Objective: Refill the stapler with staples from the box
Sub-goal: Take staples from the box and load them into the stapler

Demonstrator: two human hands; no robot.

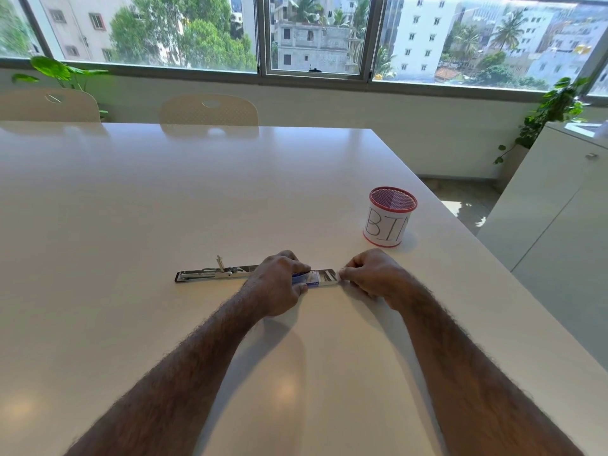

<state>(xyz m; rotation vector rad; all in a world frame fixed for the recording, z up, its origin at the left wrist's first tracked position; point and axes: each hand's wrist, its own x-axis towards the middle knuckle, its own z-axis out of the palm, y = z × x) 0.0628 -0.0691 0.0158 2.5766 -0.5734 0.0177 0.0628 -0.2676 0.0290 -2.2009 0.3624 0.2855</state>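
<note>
We see an office meeting room: a long white surface (164, 199), two chairs (209, 110) behind it, wide windows (316, 34) beyond, a white cabinet (543, 209) beside.

Sunlit windows (158, 31), white table (164, 199), perhaps two chairs (209, 110).

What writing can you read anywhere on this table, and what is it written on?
"BI" followed by a partly hidden stroke, hand-lettered on the white paper wrapped around the red mesh cup.
The blue staple box held in the left hand carries print, but it is too small and covered to read.
</note>
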